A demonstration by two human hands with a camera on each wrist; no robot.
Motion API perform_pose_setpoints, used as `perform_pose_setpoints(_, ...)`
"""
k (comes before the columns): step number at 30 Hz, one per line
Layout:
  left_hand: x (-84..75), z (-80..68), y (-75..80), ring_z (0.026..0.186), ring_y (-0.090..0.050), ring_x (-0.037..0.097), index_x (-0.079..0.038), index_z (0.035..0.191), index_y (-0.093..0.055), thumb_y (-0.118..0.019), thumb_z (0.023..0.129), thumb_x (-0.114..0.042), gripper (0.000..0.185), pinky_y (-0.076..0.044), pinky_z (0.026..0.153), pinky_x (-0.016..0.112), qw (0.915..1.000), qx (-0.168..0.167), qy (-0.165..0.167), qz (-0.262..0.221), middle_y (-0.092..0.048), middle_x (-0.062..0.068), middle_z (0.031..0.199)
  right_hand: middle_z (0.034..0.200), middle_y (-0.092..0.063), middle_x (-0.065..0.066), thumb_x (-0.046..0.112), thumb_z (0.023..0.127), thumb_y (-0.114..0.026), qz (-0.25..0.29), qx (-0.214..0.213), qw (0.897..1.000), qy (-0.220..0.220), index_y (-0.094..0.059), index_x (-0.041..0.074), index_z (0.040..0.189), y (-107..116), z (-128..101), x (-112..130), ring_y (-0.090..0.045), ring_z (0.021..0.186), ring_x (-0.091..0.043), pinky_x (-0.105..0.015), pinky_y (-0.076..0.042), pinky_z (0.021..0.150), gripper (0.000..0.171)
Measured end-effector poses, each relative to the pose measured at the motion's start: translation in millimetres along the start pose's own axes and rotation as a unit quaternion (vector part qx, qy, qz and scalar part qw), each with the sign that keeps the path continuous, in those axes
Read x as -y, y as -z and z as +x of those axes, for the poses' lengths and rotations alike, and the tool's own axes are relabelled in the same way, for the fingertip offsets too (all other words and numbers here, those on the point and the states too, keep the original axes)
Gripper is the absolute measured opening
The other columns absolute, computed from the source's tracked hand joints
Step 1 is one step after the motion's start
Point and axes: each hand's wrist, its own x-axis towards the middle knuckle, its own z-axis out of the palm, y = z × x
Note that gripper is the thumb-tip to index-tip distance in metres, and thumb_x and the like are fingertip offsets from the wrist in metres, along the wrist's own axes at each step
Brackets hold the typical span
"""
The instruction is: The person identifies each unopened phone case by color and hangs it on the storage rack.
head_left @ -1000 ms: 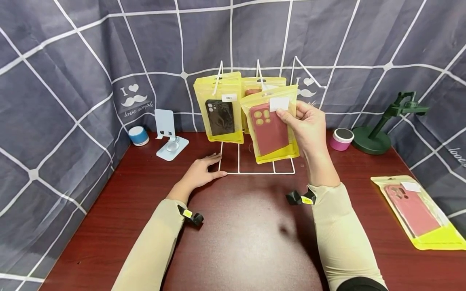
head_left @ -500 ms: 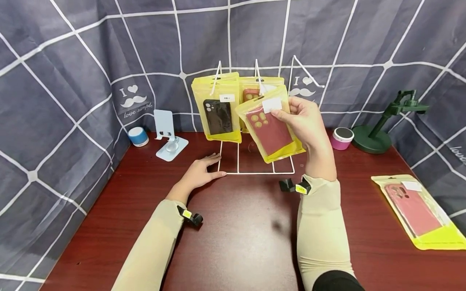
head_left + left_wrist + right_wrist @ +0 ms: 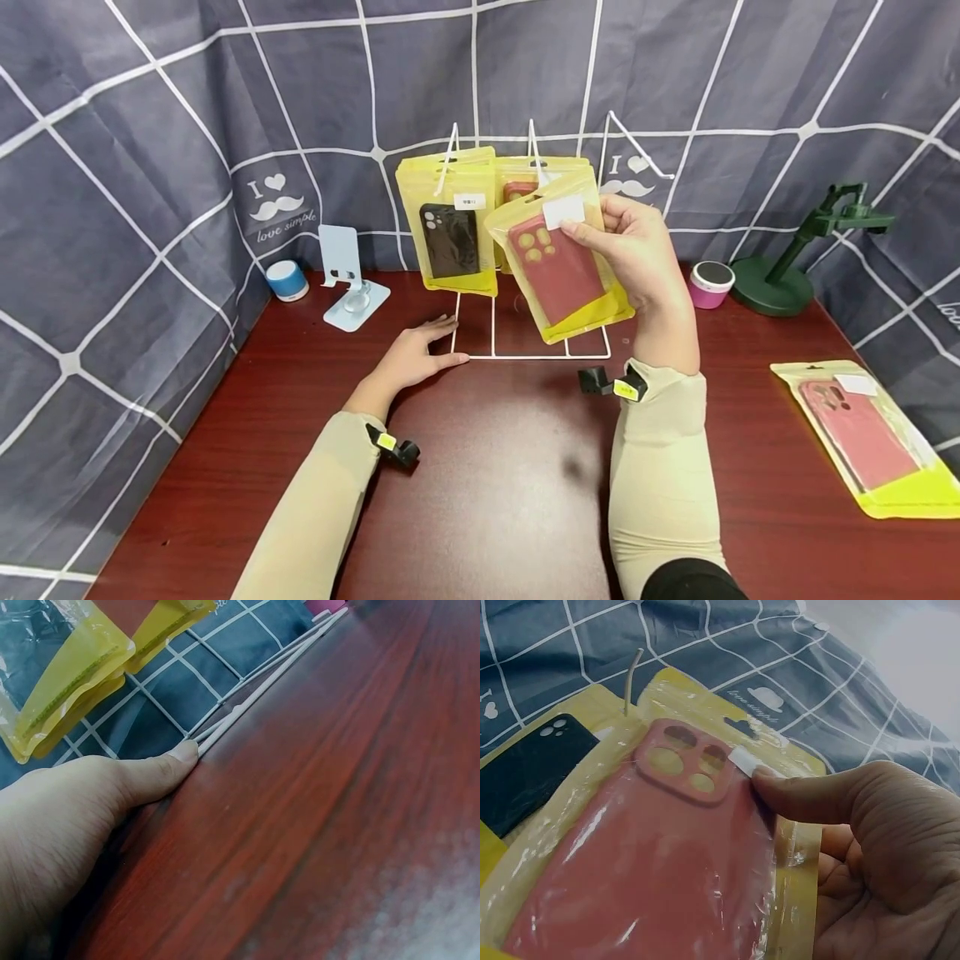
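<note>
My right hand (image 3: 637,250) pinches a yellow-edged clear pouch with a red phone case (image 3: 558,271) inside, thumb on its white label. The pouch tilts in front of the middle hook (image 3: 535,146) of a white wire rack, and its hanging slot (image 3: 739,729) shows in the right wrist view. Behind it hangs another pouch with a red case, mostly hidden. A pouch with a black phone case (image 3: 450,242) hangs on the left hook. My left hand (image 3: 411,354) rests at the rack's front left corner, thumb touching the base wire (image 3: 225,724).
A third hook (image 3: 641,150) sticks out at the rack's right. Another pouched red case (image 3: 858,433) lies on the table at right. Blue speaker (image 3: 287,281) and phone stand (image 3: 348,283) are at left; a pink speaker (image 3: 710,285) and green stand (image 3: 776,283) at back right.
My right hand has shifted slightly left and tilted the pouch, moving its top toward the middle hook. The left hand stays at the rack's corner.
</note>
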Motion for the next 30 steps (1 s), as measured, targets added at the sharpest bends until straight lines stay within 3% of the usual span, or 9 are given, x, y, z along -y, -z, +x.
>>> perform_pose_setpoints(22, -1.6, -1.9, 0.6, 0.145, -0.037, 0.023, -0.016, 0.148, -0.053, -0.069, 0.086, -0.065, 0.081, -0.032, 0.117, 0.045, 1.0, 0.001, 0.001, 0.0, -0.045, 0.003, 0.154, 0.084, -0.076, -0.01, 0.008, 0.085, -0.081, -0.006, -0.027, 1.0, 0.012, -0.072, -0.001, 0.108, 4, 10, -17, -0.072, 0.068, -0.017, -0.029, -0.059, 0.06, 0.027)
perform_pose_setpoints(30, -1.7, -1.1, 1.2, 0.146, -0.037, 0.022, -0.016, 0.148, -0.053, -0.069, 0.086, -0.064, 0.08, -0.031, 0.117, 0.044, 1.0, 0.003, 0.005, 0.003, -0.045, 0.0, 0.154, 0.087, -0.075, -0.008, 0.011, 0.086, -0.081, -0.013, -0.083, 0.996, 0.021, -0.072, -0.001, 0.11, -4, 20, -30, -0.072, 0.069, -0.018, -0.029, -0.059, 0.06, 0.029)
